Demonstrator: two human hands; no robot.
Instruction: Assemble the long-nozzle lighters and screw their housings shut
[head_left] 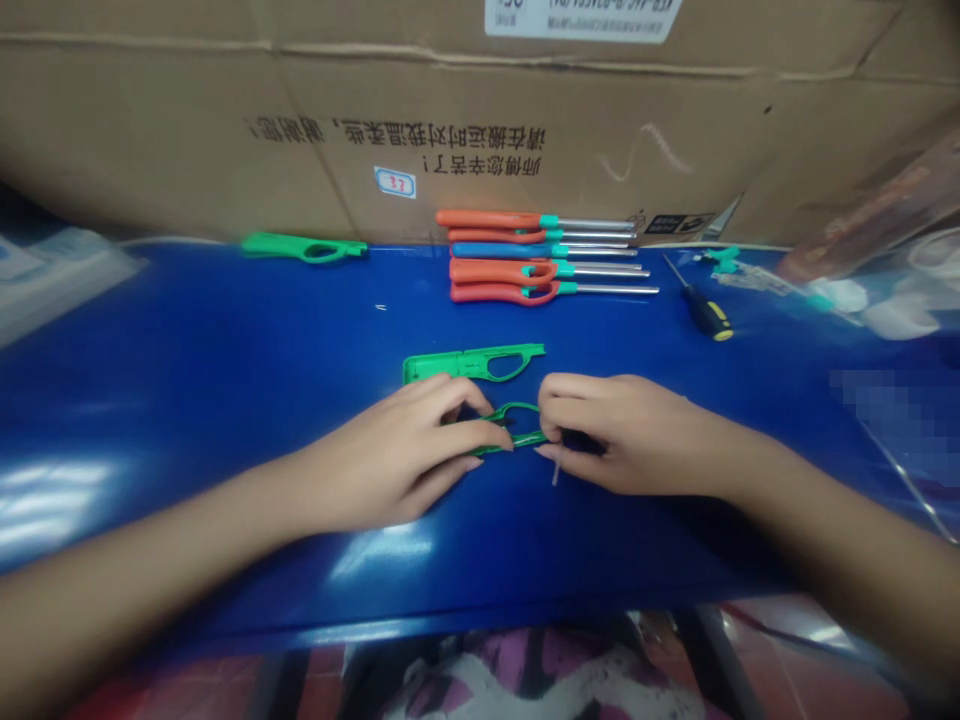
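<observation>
My left hand [442, 440] is closed over a green lighter casing half [523, 438], its fingers pressing around the trigger loop. At the right end of that casing, my right hand [611, 430] is pinched shut. A thin translucent tube [556, 472] sticks out below its thumb and fingertips. The fingers hide the casing's right tip and most of what lies inside it. Just beyond my left hand lies another green casing half [450, 367], hollow side up on the table.
Several long-nosed lighters [502, 271] lie in a row before a large cardboard box [187, 140]. A green lighter casing [300, 247] rests at back left. A screwdriver [706, 312], small teal parts [724, 260] and plastic bags [64, 270] also lie on the blue table [262, 340].
</observation>
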